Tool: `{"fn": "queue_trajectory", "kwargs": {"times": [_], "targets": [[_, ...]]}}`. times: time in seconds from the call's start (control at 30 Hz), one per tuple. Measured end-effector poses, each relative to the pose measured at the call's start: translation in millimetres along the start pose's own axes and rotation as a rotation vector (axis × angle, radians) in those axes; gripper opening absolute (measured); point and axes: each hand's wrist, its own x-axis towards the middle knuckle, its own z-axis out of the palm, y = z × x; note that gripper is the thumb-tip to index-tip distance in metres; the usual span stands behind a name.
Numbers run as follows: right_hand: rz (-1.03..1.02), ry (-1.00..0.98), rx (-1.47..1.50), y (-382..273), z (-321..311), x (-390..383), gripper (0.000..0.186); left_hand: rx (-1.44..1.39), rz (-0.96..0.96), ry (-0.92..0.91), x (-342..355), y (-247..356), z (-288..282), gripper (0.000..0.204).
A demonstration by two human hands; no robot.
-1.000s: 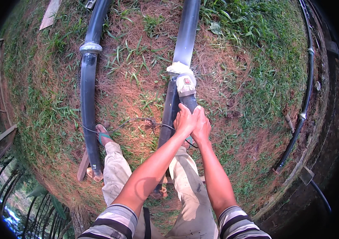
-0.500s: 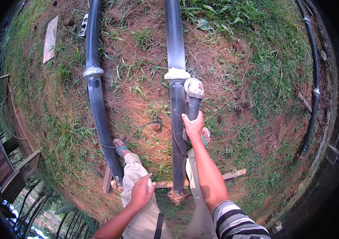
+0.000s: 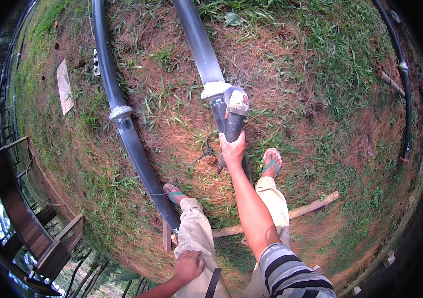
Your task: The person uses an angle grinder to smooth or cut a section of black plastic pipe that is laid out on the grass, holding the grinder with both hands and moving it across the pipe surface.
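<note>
My right hand (image 3: 233,148) is wrapped round the black body of an angle grinder (image 3: 237,111). The grinder's disc end sits beside a bulging white joint (image 3: 215,90) on the middle black pipe (image 3: 197,42); whether the disc touches it I cannot tell. Below the joint, the grinder, my hand and forearm cover much of that pipe. My left hand (image 3: 190,266) rests on my left trouser leg, holding nothing, its fingers laid over the cloth. From the grinder, a dark cable (image 3: 187,171) runs left to the left black pipe (image 3: 139,154), which has a similar joint (image 3: 120,113).
Beneath the pipe ends lies a wooden pole (image 3: 313,204). A power strip (image 3: 96,63) and a flat board (image 3: 64,88) are at the far left. Wooden furniture (image 3: 35,233) stands at the left edge. Another black pipe (image 3: 406,104) runs along the right side. Grass and brown needles cover the ground.
My left hand has come down onto my trouser leg. The view has turned, so the pipes slant more. The grinder has tilted, its disc showing more, still in my right hand.
</note>
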Motion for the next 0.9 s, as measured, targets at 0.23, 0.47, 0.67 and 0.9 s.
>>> {"fn": "queue_trajectory", "kwargs": {"times": [0.23, 0.47, 0.67, 0.9], "targets": [[0.116, 0.087, 0.034, -8, 12, -4, 0.053, 0.117, 0.045, -0.039, 5, -2, 4, 0.039], [0.077, 0.105, 0.100, -17, 20, -16, 0.056, 0.189, 0.019, -0.085, 7, -2, -3, 0.041], [0.128, 0.141, 0.047, -12, 31, -12, 0.062, 0.181, 0.040, -0.121, 9, -6, -6, 0.043], [0.188, 0.128, 0.065, -15, 42, -25, 0.072, 0.229, 0.049, -0.146, 10, -10, -12, 0.043]]}}
